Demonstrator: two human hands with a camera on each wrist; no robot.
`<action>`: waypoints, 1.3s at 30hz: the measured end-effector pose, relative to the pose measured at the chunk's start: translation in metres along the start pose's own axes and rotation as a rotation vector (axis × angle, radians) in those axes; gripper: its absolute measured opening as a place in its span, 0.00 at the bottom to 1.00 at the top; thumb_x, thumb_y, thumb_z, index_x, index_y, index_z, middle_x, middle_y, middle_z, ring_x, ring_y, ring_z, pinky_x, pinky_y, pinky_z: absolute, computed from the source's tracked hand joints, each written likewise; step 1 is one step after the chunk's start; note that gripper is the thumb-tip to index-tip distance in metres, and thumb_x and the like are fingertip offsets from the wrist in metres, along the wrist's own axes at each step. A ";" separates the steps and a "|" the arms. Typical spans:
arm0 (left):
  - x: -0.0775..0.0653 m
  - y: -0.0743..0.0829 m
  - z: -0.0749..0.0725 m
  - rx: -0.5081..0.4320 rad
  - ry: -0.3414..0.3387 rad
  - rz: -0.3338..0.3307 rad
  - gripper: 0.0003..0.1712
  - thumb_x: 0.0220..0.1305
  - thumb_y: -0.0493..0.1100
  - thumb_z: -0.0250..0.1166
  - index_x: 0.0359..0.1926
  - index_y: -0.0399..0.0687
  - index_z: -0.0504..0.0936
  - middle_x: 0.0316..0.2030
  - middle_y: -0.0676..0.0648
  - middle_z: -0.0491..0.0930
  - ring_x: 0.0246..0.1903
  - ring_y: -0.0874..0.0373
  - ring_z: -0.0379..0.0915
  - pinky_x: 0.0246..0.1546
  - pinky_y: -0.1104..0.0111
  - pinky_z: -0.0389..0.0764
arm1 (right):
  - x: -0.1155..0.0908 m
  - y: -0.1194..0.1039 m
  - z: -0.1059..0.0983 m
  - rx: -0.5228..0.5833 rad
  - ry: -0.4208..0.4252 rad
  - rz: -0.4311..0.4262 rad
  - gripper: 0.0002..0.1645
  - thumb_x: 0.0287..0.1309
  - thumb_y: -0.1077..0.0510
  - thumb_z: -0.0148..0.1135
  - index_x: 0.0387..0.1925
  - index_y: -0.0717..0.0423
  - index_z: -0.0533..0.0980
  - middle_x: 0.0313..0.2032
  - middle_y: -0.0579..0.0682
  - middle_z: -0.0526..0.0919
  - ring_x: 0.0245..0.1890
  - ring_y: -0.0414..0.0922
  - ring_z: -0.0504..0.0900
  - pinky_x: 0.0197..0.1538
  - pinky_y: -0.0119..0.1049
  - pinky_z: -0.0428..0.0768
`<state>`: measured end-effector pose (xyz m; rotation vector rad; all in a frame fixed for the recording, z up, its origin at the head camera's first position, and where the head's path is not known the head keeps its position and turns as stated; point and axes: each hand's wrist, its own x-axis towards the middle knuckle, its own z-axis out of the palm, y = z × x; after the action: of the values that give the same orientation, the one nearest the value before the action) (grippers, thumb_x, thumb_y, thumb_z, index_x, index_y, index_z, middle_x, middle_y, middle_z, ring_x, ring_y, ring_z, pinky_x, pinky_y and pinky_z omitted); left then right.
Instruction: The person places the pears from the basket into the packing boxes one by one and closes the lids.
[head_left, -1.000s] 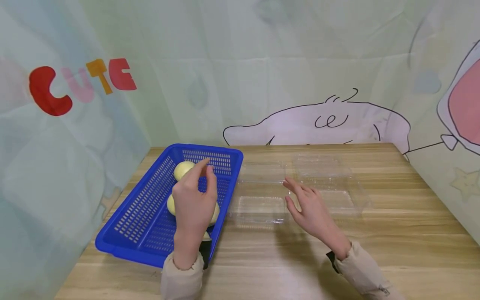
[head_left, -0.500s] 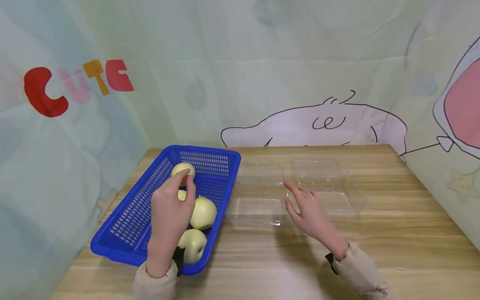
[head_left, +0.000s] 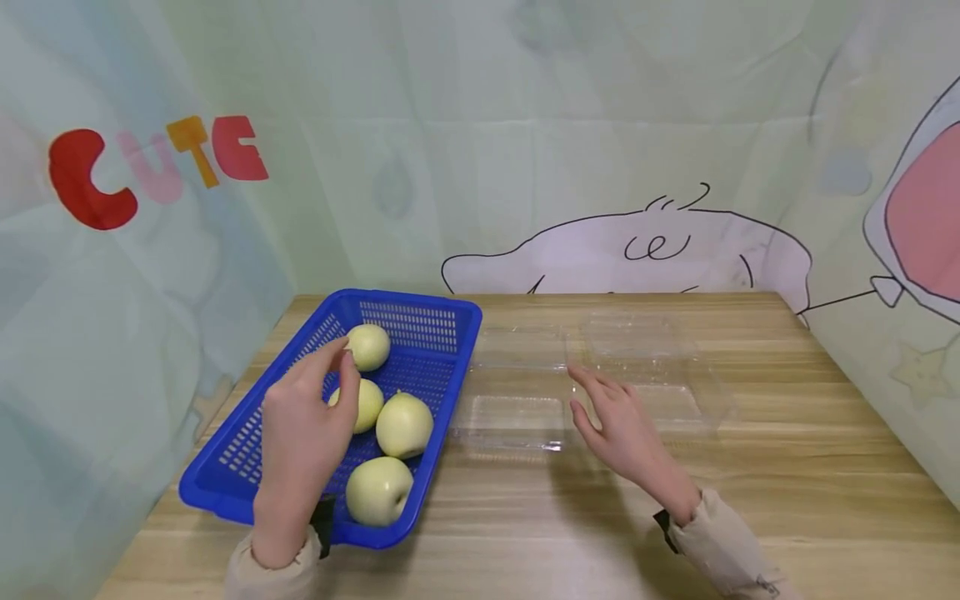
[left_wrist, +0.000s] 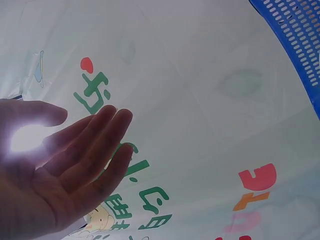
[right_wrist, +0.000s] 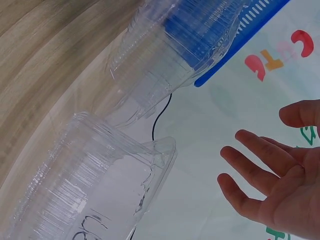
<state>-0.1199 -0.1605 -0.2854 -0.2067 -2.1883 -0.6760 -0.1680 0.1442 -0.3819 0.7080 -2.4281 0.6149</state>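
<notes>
My left hand hovers over the left side of the blue plastic basket, fingers loosely bent, thumb and fingertips apart. The left wrist view shows nothing in its palm. Several pale yellow-green, pear-like round fruits lie in the basket, including a far one and a near one. My right hand, fingers relaxed and holding nothing, hovers near two clear plastic clamshell boxes. Both the left box and the right box have their lids up. The right hand partly covers the right box.
A wooden table bears the basket and boxes. A printed cloth backdrop stands behind the table and along both sides. Bare tabletop lies in front of the boxes and to their right.
My left hand has moved left and slightly down across the basket, uncovering the fruits on its right side. The right hand stays nearly still.
</notes>
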 end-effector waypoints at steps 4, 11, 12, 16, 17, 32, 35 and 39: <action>0.002 -0.007 -0.003 0.009 0.016 -0.015 0.13 0.58 0.35 0.54 0.41 0.30 0.79 0.32 0.35 0.81 0.31 0.44 0.78 0.29 0.55 0.76 | 0.001 -0.002 0.000 -0.001 -0.018 0.009 0.25 0.54 0.59 0.56 0.55 0.60 0.69 0.51 0.55 0.78 0.51 0.53 0.76 0.48 0.53 0.72; 0.005 -0.018 -0.010 0.057 0.018 -0.047 0.14 0.58 0.35 0.53 0.41 0.30 0.79 0.30 0.35 0.81 0.27 0.45 0.77 0.21 0.60 0.71 | 0.002 -0.006 0.002 -0.001 -0.042 0.017 0.26 0.55 0.58 0.56 0.56 0.60 0.68 0.52 0.55 0.77 0.51 0.53 0.75 0.49 0.52 0.72; 0.005 -0.020 -0.012 0.067 0.016 -0.051 0.14 0.58 0.35 0.53 0.41 0.30 0.79 0.30 0.35 0.81 0.27 0.45 0.77 0.20 0.61 0.71 | 0.002 -0.006 0.002 0.000 -0.040 0.015 0.25 0.55 0.58 0.56 0.56 0.60 0.68 0.52 0.55 0.77 0.51 0.53 0.76 0.49 0.52 0.72; 0.004 -0.027 -0.019 0.087 0.018 -0.058 0.14 0.57 0.35 0.53 0.41 0.30 0.78 0.29 0.35 0.81 0.27 0.44 0.76 0.23 0.62 0.70 | 0.002 -0.004 0.003 0.004 -0.024 0.008 0.25 0.54 0.59 0.56 0.55 0.62 0.68 0.51 0.55 0.78 0.50 0.53 0.76 0.48 0.53 0.72; 0.004 -0.029 -0.021 0.089 0.020 -0.060 0.14 0.57 0.35 0.53 0.41 0.30 0.78 0.30 0.34 0.81 0.27 0.44 0.76 0.24 0.62 0.71 | 0.002 -0.004 0.002 0.003 -0.021 0.008 0.25 0.54 0.59 0.56 0.55 0.62 0.68 0.51 0.55 0.78 0.50 0.53 0.76 0.48 0.53 0.72; 0.003 -0.050 -0.030 0.117 -0.025 -0.056 0.13 0.57 0.34 0.54 0.40 0.28 0.77 0.31 0.30 0.80 0.30 0.38 0.77 0.30 0.48 0.74 | -0.001 -0.006 0.000 -0.020 -0.031 0.015 0.26 0.53 0.59 0.57 0.55 0.60 0.69 0.49 0.56 0.79 0.50 0.53 0.76 0.48 0.53 0.73; 0.003 -0.059 -0.031 0.132 -0.070 -0.024 0.13 0.56 0.33 0.54 0.39 0.28 0.77 0.31 0.30 0.80 0.30 0.37 0.76 0.29 0.47 0.74 | -0.001 -0.007 0.000 -0.021 -0.047 0.021 0.27 0.53 0.59 0.58 0.56 0.59 0.68 0.49 0.57 0.79 0.51 0.53 0.76 0.48 0.53 0.72; 0.003 -0.074 -0.035 0.156 -0.138 -0.011 0.13 0.55 0.33 0.54 0.41 0.27 0.76 0.32 0.29 0.79 0.31 0.35 0.76 0.26 0.47 0.74 | 0.000 -0.009 -0.001 -0.019 -0.053 0.015 0.27 0.52 0.59 0.59 0.56 0.58 0.68 0.50 0.56 0.78 0.53 0.53 0.75 0.49 0.53 0.72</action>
<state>-0.1254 -0.2414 -0.2940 -0.1645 -2.3637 -0.5062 -0.1625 0.1382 -0.3790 0.7073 -2.4863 0.5857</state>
